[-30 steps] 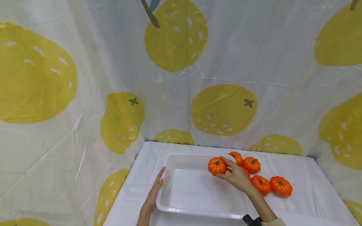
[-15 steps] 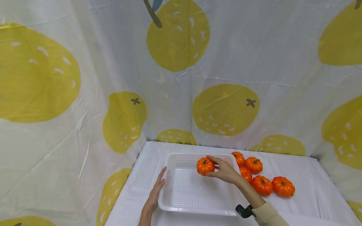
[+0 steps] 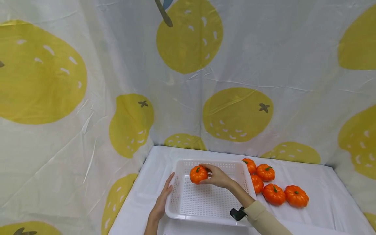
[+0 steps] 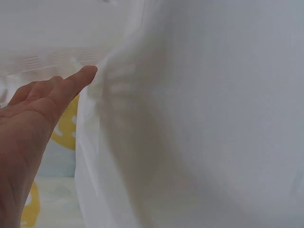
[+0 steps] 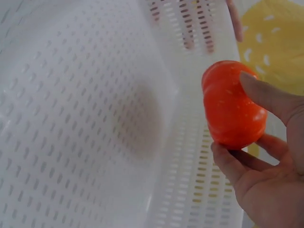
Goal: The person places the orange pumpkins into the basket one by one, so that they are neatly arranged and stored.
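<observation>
My right hand (image 3: 216, 176) grips a small orange pumpkin (image 3: 198, 175) with a green stem, thumb on one side and fingers on the other. In the right wrist view the pumpkin (image 5: 232, 107) is above the basket floor, which carries its shadow. Below it stands a white perforated plastic basket (image 3: 188, 217). My left hand (image 3: 161, 200) rests along the basket's left side, its fingers fairly straight against the outer wall. The left wrist view shows that hand (image 4: 40, 109) with fingers extended at the basket wall.
Several more orange pumpkins (image 3: 274, 194) lie to the right of the basket on the white-covered table (image 3: 320, 202). A white curtain (image 3: 182, 107) printed with yellow fruit hangs behind and on both sides. A dark wrist device (image 3: 238, 213) sits by the right sleeve.
My right hand has carried the pumpkin leftward, from the basket's right part to its left part. The left hand keeps its place at the basket's side. The head view has shifted slightly.
</observation>
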{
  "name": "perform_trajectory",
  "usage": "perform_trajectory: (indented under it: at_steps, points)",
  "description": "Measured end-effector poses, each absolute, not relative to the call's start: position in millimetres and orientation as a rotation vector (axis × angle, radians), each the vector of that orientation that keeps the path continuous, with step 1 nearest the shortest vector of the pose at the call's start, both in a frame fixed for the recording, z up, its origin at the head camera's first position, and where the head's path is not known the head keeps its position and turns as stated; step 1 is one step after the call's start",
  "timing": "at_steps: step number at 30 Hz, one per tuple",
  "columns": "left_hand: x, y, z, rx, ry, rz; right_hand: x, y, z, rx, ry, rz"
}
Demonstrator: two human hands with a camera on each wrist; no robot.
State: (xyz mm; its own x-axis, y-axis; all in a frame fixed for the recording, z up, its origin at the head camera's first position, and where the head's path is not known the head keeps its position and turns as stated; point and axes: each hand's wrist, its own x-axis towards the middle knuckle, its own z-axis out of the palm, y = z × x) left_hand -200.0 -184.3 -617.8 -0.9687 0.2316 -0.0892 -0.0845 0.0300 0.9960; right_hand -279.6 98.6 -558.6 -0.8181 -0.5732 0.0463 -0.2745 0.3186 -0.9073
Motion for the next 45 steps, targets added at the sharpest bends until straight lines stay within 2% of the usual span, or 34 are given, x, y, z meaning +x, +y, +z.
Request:
perform_trajectory:
  at_steps: [19,29,45]
  points:
    - [-202,-185,-620,0.165,2.065,2.015,-287,54,-589,-0.767,2.312,-1.505]
    - [-202,-185,-621,0.138,2.075,1.995,-290,50,-603,-0.671,2.301,-1.488]
    - [-202,-185,-623,0.145,2.092,1.99,-293,52,-613,-0.682,2.384,-1.462]
